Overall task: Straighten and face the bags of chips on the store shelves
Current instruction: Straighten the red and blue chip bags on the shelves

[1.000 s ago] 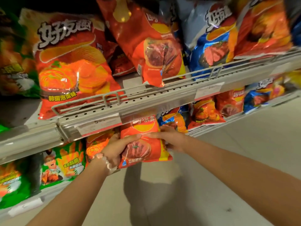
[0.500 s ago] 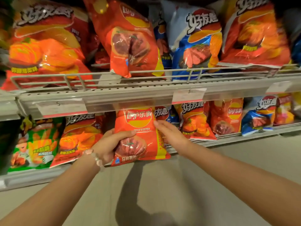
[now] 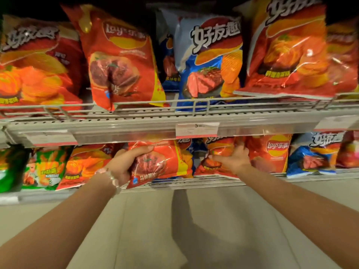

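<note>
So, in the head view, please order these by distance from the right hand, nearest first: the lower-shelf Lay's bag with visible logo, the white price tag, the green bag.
From the right hand:
1. Lay's bag, just right of it.
2. Price tag, above on the shelf rail.
3. Green bag, far left on the lower shelf.

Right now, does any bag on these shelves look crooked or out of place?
Yes. On the upper shelf, the red Lay's bag leans to the right, its bottom corner poking over the wire rail. Below, the left hand grips another red bag tilted off the lower shelf edge.
</note>
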`<state>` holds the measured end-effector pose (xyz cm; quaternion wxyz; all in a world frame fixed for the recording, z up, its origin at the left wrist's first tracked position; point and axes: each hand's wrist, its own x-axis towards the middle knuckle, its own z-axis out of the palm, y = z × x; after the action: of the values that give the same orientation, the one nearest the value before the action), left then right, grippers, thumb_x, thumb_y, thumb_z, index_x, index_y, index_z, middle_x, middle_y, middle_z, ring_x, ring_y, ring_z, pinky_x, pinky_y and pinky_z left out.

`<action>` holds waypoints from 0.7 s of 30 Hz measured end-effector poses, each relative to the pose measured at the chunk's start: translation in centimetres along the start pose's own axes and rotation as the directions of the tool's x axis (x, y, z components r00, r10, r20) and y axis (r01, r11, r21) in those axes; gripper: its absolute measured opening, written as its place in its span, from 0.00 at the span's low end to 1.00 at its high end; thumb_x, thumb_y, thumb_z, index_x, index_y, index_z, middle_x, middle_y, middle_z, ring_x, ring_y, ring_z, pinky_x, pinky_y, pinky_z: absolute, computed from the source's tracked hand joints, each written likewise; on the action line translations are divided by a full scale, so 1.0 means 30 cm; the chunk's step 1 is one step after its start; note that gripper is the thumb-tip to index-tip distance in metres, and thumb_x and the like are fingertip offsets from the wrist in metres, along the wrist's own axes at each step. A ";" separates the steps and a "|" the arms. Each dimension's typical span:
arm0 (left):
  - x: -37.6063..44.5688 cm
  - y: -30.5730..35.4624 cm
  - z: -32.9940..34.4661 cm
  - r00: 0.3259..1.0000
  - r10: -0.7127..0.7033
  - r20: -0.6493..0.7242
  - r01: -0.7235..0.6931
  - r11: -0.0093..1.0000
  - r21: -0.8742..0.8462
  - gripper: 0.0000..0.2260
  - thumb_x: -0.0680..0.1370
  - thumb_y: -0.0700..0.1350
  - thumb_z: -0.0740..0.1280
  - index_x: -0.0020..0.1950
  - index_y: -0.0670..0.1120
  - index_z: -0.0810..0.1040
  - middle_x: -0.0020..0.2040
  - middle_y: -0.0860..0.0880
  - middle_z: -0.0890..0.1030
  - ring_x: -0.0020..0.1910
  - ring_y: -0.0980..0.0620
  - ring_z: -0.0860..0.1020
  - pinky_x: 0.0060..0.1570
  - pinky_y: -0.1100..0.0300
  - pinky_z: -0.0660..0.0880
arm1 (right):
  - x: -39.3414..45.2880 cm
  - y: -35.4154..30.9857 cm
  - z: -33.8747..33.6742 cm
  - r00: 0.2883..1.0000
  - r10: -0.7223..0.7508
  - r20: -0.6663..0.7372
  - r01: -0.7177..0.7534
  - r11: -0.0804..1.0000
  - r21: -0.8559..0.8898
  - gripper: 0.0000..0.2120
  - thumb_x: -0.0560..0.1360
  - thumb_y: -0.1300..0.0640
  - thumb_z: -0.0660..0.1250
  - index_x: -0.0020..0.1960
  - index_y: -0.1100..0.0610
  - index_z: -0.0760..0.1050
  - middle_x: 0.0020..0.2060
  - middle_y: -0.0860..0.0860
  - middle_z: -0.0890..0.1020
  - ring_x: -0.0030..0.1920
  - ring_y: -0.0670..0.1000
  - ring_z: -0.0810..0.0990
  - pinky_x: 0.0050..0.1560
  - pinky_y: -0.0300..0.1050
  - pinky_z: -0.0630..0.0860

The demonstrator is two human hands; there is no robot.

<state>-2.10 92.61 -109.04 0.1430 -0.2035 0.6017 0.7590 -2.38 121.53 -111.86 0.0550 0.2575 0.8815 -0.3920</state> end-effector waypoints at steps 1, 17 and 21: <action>0.007 -0.009 -0.006 1.000 0.011 0.003 -0.011 1.000 -0.002 0.35 0.59 0.42 0.78 0.64 0.34 0.73 0.47 0.35 0.83 0.39 0.41 0.84 0.33 0.51 0.80 | 0.014 0.010 0.004 1.000 0.004 0.015 -0.004 1.000 -0.002 0.56 0.63 0.42 0.78 0.76 0.60 0.47 0.73 0.62 0.57 0.73 0.62 0.60 0.70 0.53 0.62; 0.082 -0.080 -0.095 0.987 0.117 0.109 -0.113 0.993 -0.046 0.24 0.64 0.40 0.73 0.59 0.36 0.77 0.41 0.39 0.84 0.34 0.45 0.84 0.32 0.54 0.80 | 0.131 0.125 0.077 0.982 -0.037 -0.186 0.094 0.947 0.306 0.49 0.59 0.48 0.81 0.71 0.58 0.60 0.62 0.56 0.76 0.62 0.59 0.75 0.65 0.55 0.71; 0.059 -0.087 -0.122 0.988 0.103 0.118 -0.098 0.994 -0.047 0.26 0.65 0.41 0.73 0.62 0.35 0.75 0.46 0.37 0.84 0.37 0.43 0.84 0.32 0.53 0.80 | 0.082 0.131 0.058 0.977 -0.059 -0.203 0.129 0.927 0.353 0.45 0.60 0.49 0.81 0.69 0.57 0.62 0.55 0.52 0.78 0.59 0.57 0.77 0.63 0.57 0.72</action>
<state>-1.94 89.61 -112.84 0.1365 -0.1295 0.5858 0.7883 -2.72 123.47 -116.39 -0.0964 0.2566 0.8059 -0.5247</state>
